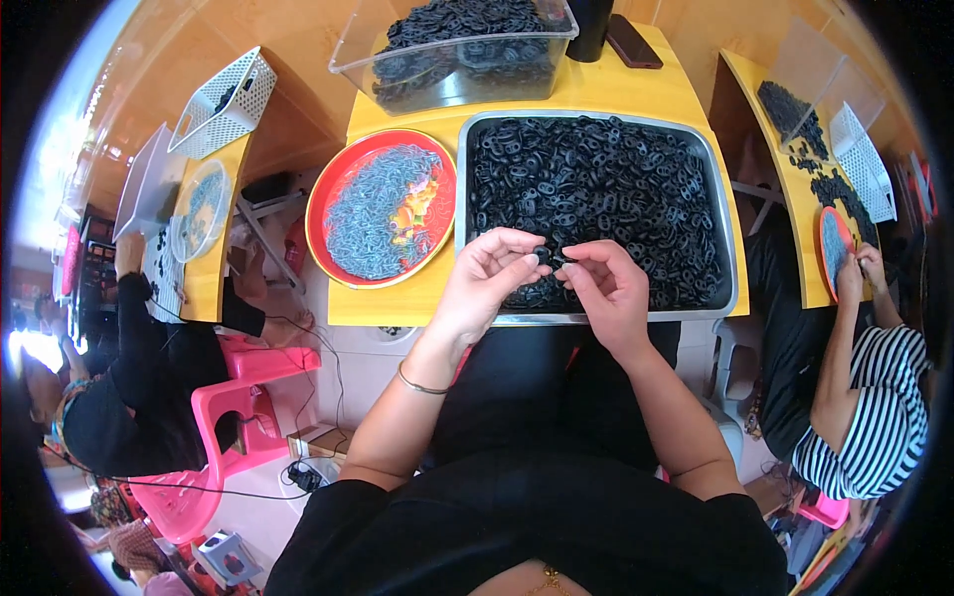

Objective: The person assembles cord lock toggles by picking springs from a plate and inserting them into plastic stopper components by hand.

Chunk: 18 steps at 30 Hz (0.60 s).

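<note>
My left hand (499,268) and my right hand (608,288) meet above the front part of a metal tray (463,214). Thumb and fingers of each are pinched together. Between the fingertips is a small black plastic piece (550,257), mostly covered by them. Whether a metal part is pinched there too is too small to tell. Heaped in the tray are many black oval plastic pieces (596,179) with holes. Left of it, a round red dish (314,214) with a yellow rim holds a pile of small silvery metal parts (373,214).
A clear plastic bin (457,84) of black pieces stands at the back of the yellow table (397,308). A phone (634,42) and a dark cylinder (589,30) lie beyond the tray. Co-workers sit at tables left and right. A pink chair (214,427) and cables are at left.
</note>
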### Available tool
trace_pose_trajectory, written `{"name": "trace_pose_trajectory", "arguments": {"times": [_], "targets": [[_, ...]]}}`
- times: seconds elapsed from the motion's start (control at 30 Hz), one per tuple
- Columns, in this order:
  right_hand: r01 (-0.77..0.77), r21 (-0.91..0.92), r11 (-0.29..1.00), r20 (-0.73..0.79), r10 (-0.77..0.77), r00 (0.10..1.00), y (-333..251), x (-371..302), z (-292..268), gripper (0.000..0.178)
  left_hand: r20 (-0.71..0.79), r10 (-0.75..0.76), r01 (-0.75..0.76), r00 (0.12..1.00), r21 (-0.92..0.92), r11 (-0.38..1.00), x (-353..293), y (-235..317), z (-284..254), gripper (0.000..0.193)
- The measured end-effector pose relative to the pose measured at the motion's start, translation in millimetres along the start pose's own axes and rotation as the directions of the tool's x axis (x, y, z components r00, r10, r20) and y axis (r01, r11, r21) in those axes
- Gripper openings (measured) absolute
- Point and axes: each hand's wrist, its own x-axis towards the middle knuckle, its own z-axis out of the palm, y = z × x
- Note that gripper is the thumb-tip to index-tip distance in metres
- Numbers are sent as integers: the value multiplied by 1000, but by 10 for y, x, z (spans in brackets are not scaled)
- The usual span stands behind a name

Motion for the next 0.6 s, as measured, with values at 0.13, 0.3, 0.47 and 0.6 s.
{"name": "trace_pose_trajectory", "arguments": {"times": [0.13,0.3,0.47,0.6], "targets": [[-67,6,998,17,67,998,4,1,-4,16,6,-7,8,1000,-43,999,-1,1,-3,19],[-82,0,997,6,82,997,12,1,-6,16,25,-6,6,1000,-6,1000,2,7,5,18],[-84,-10,996,22,84,996,0,-3,-8,15,8,24,-24,1000,1,1000,6,-27,-8,18],[-76,-17,997,19,76,997,0,1,-3,15,12,32,-33,999,22,999,0,-25,-3,18]]}}
